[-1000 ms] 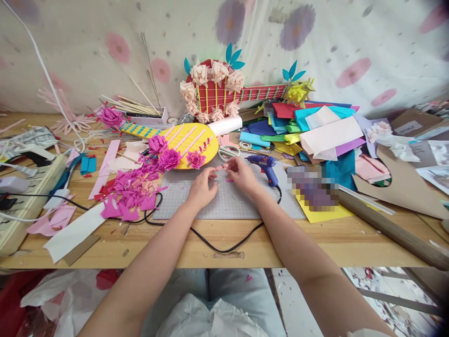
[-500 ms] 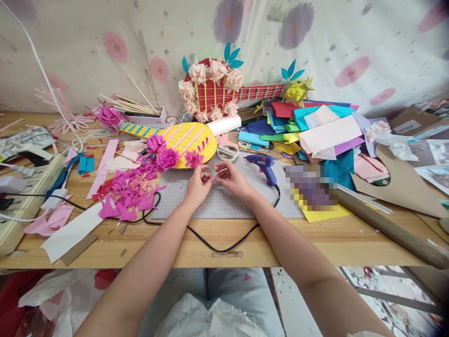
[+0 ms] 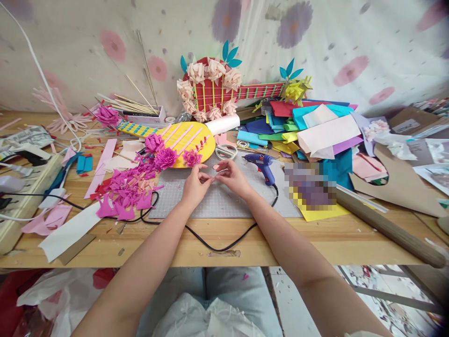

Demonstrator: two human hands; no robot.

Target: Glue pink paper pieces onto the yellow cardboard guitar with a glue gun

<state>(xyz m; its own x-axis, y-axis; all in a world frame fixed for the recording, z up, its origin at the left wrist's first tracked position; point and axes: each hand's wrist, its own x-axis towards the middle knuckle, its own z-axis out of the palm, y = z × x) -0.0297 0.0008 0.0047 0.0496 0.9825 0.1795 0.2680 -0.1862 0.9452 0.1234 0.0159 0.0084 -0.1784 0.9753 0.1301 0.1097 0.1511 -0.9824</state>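
Observation:
My left hand and my right hand meet above the grey cutting mat, thumbs and fingertips pinched together. Whatever lies between the fingertips is too small to make out. Just beyond the left hand lies a yellow paper guitar with pink bars across its body. Magenta paper flowers sit along its near edge. To the right of the right hand, a blue glue gun rests on the mat. White-handled scissors lie behind the fingers.
A magenta scrap heap lies left of the mat. The glue gun's black cord loops along the front edge. Behind stands a red paper guitar; coloured paper is piled at right, near a wooden rod. A power strip sits left.
The view has shifted very slightly. Both hands stay pinched together at the same place over the mat, with only a small movement of the fingers.

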